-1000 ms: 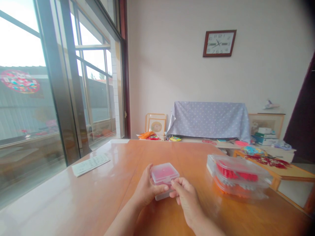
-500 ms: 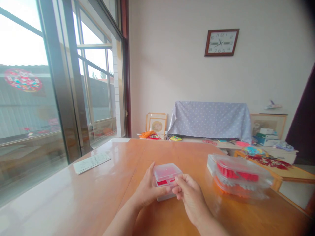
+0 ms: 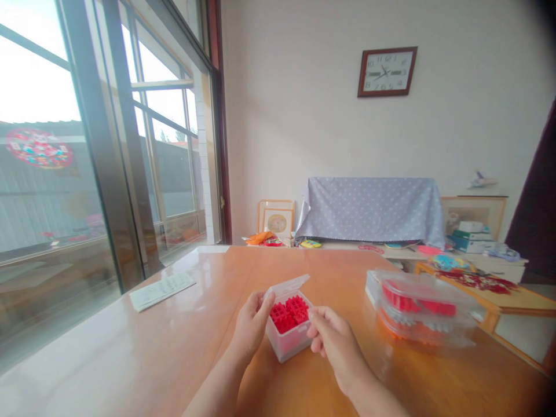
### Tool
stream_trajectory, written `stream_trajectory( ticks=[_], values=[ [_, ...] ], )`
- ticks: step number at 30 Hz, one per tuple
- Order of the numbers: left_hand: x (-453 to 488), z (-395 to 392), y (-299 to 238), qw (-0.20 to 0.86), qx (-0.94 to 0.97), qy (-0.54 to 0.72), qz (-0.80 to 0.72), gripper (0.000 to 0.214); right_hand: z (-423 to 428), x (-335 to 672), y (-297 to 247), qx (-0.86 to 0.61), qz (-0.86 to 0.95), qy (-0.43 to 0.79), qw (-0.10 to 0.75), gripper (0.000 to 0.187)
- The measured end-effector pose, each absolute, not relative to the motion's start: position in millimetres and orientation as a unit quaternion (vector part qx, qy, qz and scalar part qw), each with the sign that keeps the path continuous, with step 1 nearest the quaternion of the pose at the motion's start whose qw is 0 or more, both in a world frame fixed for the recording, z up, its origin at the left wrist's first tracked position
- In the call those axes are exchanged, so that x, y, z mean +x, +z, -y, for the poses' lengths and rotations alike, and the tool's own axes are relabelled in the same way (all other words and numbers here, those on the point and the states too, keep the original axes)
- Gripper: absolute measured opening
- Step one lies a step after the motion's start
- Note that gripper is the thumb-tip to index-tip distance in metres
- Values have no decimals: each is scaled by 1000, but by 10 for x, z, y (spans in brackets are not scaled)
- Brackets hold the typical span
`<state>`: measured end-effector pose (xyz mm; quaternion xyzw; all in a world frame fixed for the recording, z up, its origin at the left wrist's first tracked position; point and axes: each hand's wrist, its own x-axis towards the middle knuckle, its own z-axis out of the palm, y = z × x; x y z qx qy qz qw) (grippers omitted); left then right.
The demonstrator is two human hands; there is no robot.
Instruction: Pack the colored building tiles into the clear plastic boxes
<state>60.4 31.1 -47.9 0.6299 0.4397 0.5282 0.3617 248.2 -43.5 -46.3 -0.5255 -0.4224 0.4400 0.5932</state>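
Note:
A small clear plastic box sits on the table in front of me, its hinged lid raised and tilted back. Inside it lie several red toothed plastic pieces. My left hand is closed on the box's left side, the thumb by the raised lid. At the right rim, my right hand has its thumb and fingers bent together against the box wall; the fingertips are partly hidden.
On the right of the wooden table stand stacked clear boxes holding red, grey and orange pieces. A pale printed card lies at the left, near the window. A cloth-covered object stands beyond the table.
The box's lid has swung up and back, exposing the red pieces. My left hand has shifted slightly left and up to the lid side; my right hand has stayed at the right rim.

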Motion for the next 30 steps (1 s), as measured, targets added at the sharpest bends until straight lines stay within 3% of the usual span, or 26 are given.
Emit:
stream_trajectory(
  ticks=[14,22,30],
  values=[
    [520,-435,-553,389,504,623,-455,49,403,2353,-607,-489,502,423,575,54],
    [334,-415,-451,236,512,666,-488,44,426,2269,-699,-490,445,511,549,72],
    [430,-272,-459,55,640,612,-462,30,362,2304,-710,-423,365,597,575,67]
  ],
)
